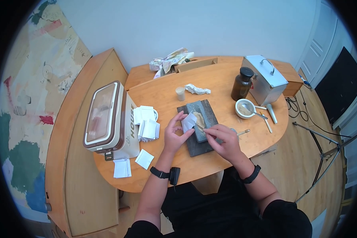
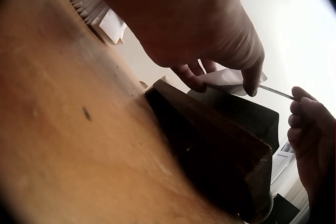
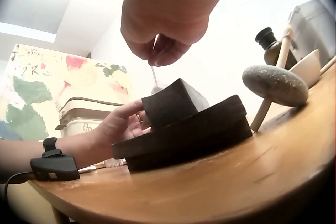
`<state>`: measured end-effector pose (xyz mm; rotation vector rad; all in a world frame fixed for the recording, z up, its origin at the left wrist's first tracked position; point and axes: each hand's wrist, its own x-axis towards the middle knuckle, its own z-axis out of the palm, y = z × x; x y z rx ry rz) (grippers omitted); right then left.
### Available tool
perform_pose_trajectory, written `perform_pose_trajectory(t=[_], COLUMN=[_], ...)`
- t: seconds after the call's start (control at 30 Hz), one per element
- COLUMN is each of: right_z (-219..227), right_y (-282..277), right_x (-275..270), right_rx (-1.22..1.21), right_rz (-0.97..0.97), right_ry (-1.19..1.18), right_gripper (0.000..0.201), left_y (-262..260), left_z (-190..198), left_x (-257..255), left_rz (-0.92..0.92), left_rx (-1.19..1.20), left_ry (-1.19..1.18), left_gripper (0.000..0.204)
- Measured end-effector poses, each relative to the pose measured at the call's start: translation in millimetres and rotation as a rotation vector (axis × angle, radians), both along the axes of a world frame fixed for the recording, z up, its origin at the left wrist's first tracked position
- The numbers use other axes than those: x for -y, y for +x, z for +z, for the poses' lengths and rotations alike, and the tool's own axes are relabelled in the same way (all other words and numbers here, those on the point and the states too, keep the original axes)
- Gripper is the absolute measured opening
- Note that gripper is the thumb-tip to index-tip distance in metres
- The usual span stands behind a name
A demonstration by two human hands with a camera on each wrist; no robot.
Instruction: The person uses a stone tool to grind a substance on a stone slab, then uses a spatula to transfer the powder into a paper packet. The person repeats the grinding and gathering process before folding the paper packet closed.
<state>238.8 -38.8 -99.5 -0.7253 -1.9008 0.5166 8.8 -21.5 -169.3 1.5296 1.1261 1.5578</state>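
Note:
In the head view the left hand (image 1: 174,133) holds a folded white paper (image 1: 189,122) between thumb and fingers, over the left edge of a grey stone block (image 1: 200,137). The right hand (image 1: 225,142) pinches a thin metal tool (image 2: 276,92), whose tip reaches to the paper in the left wrist view. Beige powder (image 1: 198,120) lies on the block, which rests on a dark slab (image 1: 196,148). From the right wrist view, the left hand (image 3: 118,129) is beside the block, and the right hand (image 3: 163,29) is above it.
White paper packets (image 1: 148,129) lie by a beige case (image 1: 111,123) at the left. A small cup (image 1: 180,93) and crumpled tissue (image 1: 197,89) stand behind the slab. To the right are a brown bottle (image 1: 242,84), a powder bowl (image 1: 244,109) and a metal case (image 1: 267,81).

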Motion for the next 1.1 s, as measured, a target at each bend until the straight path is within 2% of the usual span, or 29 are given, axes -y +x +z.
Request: perform_pose_trajectory(t=[0.27, 0.43, 0.7, 1.1], right_z=[3, 10, -2, -16], right_y=[11, 26, 24, 6], right_x=[6, 21, 32, 10], right_rx=[-0.053, -0.050, 0.030, 0.077], right_rz=[0.069, -0.022, -0.004, -0.144], right_ry=[-0.093, -0.008, -0.025, 0.046], right_gripper=[0.016, 0.015, 0.013, 0.013], left_y=[1, 0, -1, -1], left_z=[-2, -2, -6, -6], left_x=[0, -1, -4, -5], left_rz=[0.011, 0.031, 0.051, 0.046], left_rx=[-0.011, -0.024, -0.049, -0.036], left_ry=[0.015, 0.010, 0.085, 0.086], left_gripper=[0.080, 0.079, 0.077, 0.077])
